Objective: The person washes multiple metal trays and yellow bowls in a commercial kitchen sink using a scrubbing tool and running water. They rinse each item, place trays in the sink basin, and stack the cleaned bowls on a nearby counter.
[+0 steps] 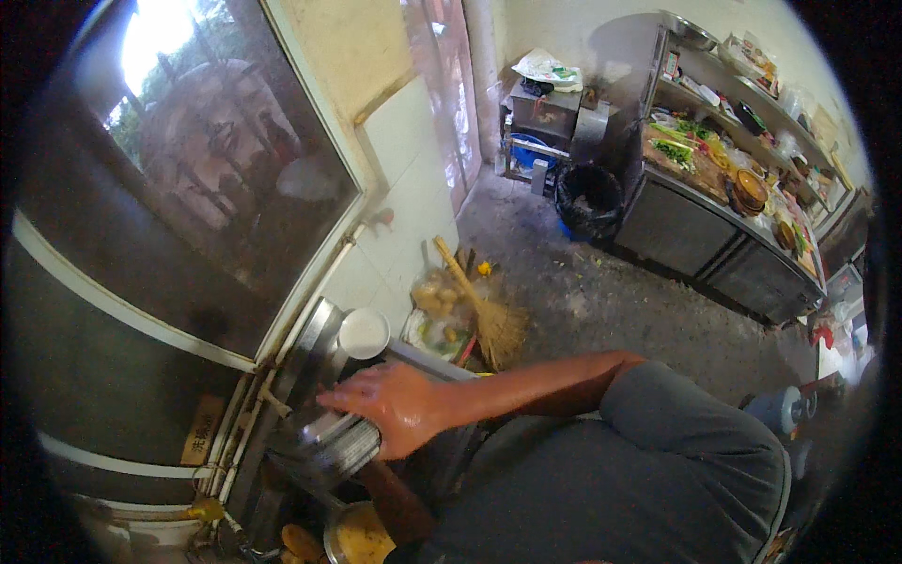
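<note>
My right hand [402, 405] is wrapped around the upper end of a stack of thin, shiny grey dishes [350, 446], whose edges show as close stripes. The stack is tilted and blurred, and I cannot tell exactly what kind of dishes they are. Of my left arm only the forearm [402, 500] shows, reaching in under the stack. The left hand itself is hidden in the dark blur. Just beyond my right hand, a round white dish [364, 333] sits on the metal counter by the wall. Below the stack is a metal basin [361, 534] with yellowish contents.
A window [211, 176] rises at left. A straw broom [486, 317] leans beside bagged produce [438, 299] on the floor. Farther off are a black-lined bin [588, 194] and a steel cabinet [690, 225] with vegetables on a cutting board [673, 166].
</note>
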Demonstrator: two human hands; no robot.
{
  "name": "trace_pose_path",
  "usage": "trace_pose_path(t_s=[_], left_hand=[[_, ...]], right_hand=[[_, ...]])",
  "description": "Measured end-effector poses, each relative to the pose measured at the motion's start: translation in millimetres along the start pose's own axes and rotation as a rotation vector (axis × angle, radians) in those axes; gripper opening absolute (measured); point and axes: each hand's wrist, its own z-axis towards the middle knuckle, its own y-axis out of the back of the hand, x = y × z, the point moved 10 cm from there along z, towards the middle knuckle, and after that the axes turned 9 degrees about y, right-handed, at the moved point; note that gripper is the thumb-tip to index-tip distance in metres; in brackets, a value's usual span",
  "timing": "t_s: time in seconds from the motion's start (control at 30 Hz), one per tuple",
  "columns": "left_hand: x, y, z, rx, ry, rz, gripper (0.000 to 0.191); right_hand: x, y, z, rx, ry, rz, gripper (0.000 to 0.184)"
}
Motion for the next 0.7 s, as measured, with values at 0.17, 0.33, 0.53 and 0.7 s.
trace_pose_path(t_s=[0.17,0.33,0.53,0.7], left_hand=[[-5,-1,2,0.006,-0.015,-0.011,0.069],[-8,0,1,0.006,-0.026,-0.007,0.070],[-10,3,-5,-0.010,-0.030,-0.001,0.070],[-13,6,-13,-0.031,-0.038,0.004,0.071]], right_hand=[[-31,16,8,0.041,-0.139,-0.024,0.091],[-27,20,10,0.052,-0.129,0.030,0.094],[-8,21,8,0.050,-0.071,0.074,0.094],[-1,19,10,0.032,-0.027,0.069,0.093]])
